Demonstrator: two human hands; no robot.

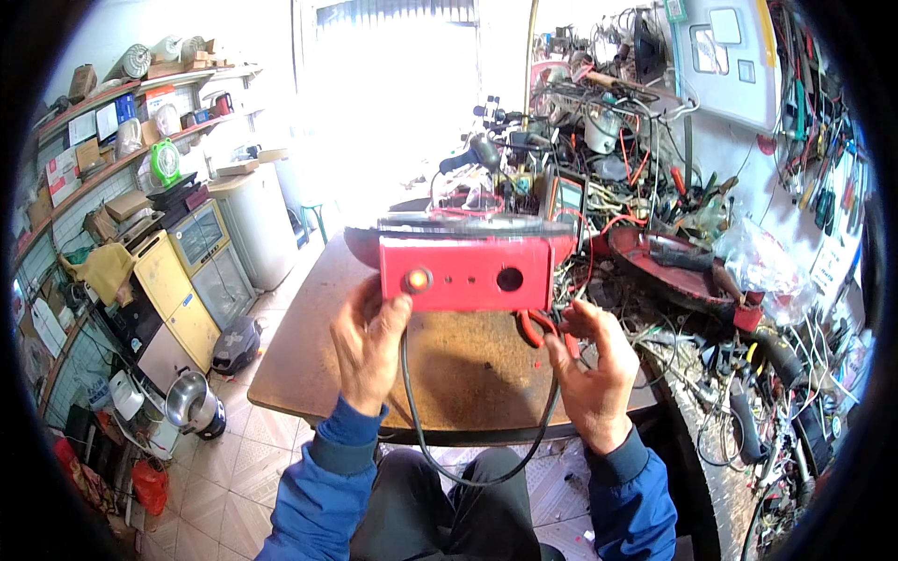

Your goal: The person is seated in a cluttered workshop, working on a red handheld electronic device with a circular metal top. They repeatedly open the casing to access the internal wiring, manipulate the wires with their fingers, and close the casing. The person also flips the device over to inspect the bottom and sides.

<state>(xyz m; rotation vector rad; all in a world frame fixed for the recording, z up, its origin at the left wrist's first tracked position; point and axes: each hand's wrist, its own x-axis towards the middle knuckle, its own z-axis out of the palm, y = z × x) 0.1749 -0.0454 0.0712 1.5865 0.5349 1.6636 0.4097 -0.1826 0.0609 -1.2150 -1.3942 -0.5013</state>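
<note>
A red appliance housing [472, 271] with an orange lamp and two round holes in its front stands on the brown wooden table [309, 365]. My left hand [367, 338] grips its lower left corner, thumb below the lamp. My right hand [589, 369] holds red-handled pliers [541, 329] under the housing's right end. A black cord [440, 458] hangs from the housing in a loop down over my lap.
A cluttered workbench [692, 355] of wires, tools and a red curved cover [669, 266] fills the right side. A multimeter [568, 198] stands behind the housing. Shelves with boxes, yellow cabinets [178, 294] and a metal pot [190, 402] line the left on a tiled floor.
</note>
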